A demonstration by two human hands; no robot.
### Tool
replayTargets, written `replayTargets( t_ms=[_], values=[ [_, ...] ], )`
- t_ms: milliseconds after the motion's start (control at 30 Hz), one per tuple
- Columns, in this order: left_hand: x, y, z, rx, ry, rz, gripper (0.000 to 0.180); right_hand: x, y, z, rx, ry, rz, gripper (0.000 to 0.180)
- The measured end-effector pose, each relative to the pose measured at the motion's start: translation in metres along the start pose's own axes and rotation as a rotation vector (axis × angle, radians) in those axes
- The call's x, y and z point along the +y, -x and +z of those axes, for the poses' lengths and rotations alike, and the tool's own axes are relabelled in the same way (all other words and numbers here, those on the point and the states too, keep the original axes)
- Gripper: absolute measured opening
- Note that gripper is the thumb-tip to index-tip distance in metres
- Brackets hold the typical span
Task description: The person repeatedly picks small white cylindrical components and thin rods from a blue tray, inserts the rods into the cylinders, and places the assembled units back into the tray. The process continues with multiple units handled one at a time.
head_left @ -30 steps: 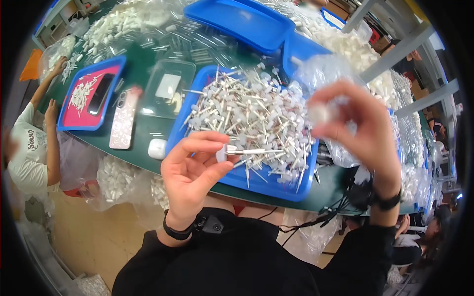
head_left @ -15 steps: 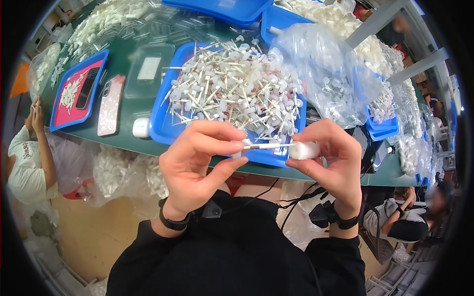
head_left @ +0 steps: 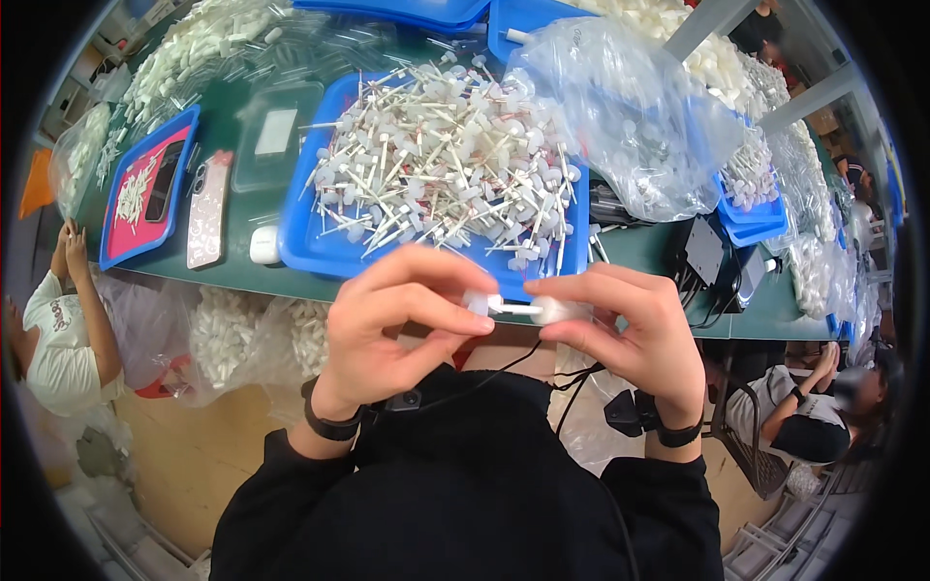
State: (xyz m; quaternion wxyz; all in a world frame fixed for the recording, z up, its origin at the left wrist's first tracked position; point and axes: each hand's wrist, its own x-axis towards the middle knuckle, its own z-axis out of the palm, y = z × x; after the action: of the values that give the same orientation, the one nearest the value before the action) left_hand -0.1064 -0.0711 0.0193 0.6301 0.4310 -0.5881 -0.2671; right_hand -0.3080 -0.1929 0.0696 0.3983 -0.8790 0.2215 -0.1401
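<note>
In front of my body, my left hand (head_left: 402,324) pinches a thin white stick piece with a translucent round cap (head_left: 480,303) between thumb and fingers. Its far end points right, into or against a white cylindrical piece (head_left: 558,311), which my right hand (head_left: 639,324) grips between thumb and fingers. Only a short length of white stick shows between the two; how deep it sits in the cylinder is hidden. Just beyond my hands lies a blue tray (head_left: 302,250), heaped with many similar capped sticks (head_left: 446,160).
Left on the green table (head_left: 320,284) are a white case (head_left: 263,246), a patterned phone (head_left: 207,208) and a blue tray with a pink base (head_left: 120,228). At the right lie a clear plastic bag (head_left: 630,116) and black boxes (head_left: 702,254). People sit at both sides.
My hands have come closer together, and much less of the stick shows between the cap and the white cylinder. The tray appears shifted slightly left and up in view.
</note>
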Motion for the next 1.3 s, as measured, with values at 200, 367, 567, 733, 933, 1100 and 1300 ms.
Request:
replayTargets(
  t_ms=[200, 367, 567, 733, 933, 1100, 1300],
  values=[
    [-0.010, 0.004, 0.006, 0.036, 0.290, -0.192, 0.014, 0.012, 0.013, 0.013, 0.181, -0.206, 0.042, 0.036],
    [-0.007, 0.012, 0.010, 0.132, 0.300, -0.311, 0.014, 0.021, 0.020, 0.015, 0.174, -0.252, -0.033, 0.025],
    [0.002, 0.011, 0.023, 0.133, 0.172, -0.243, 0.016, 0.020, 0.015, 0.036, 0.292, -0.582, 0.035, 0.022],
    [0.002, 0.013, 0.025, 0.220, 0.380, -0.340, 0.023, 0.023, 0.018, 0.041, 0.335, -0.500, -0.062, 0.024],
    [0.001, 0.010, 0.019, 0.024, 0.142, -0.241, 0.029, 0.032, 0.015, 0.042, 0.300, -0.325, -0.167, 0.030],
    [-0.001, 0.005, 0.021, 0.052, 0.167, -0.268, 0.030, 0.022, 0.014, 0.042, 0.303, -0.310, -0.075, 0.038],
    [-0.009, 0.007, 0.020, 0.134, 0.336, -0.284, 0.028, 0.026, 0.022, 0.036, 0.453, -0.610, 0.079, 0.038]
  ],
)
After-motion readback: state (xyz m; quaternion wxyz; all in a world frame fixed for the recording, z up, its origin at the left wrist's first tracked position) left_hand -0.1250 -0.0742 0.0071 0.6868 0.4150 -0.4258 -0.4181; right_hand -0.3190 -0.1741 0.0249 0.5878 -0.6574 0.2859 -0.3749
